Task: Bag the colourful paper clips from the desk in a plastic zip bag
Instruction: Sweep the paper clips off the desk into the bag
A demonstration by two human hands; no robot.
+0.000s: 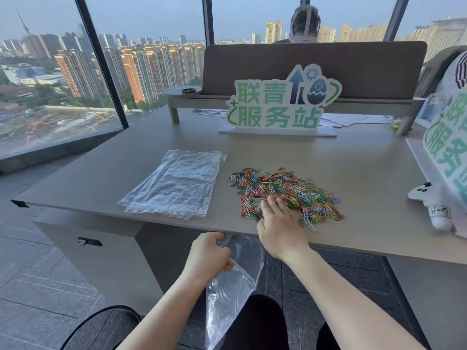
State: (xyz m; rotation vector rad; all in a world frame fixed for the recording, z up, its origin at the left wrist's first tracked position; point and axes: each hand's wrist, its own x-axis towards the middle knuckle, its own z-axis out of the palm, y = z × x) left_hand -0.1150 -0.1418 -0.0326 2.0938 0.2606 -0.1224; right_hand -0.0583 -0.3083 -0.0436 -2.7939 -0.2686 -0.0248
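A wide pile of colourful paper clips (288,192) lies on the grey desk (366,173), near its front edge. My right hand (278,223) rests palm down on the near side of the pile, fingers spread over the clips. Just below the desk edge, my left hand (209,253) grips the top of a clear plastic zip bag (232,289), which hangs down over my lap. Whether clips are inside the bag cannot be made out.
A stack of spare clear bags (177,183) lies on the desk left of the pile. A green and white sign (280,107) stands behind. A white plush toy (432,203) and a second sign (447,142) sit at the right. A person sits beyond the divider.
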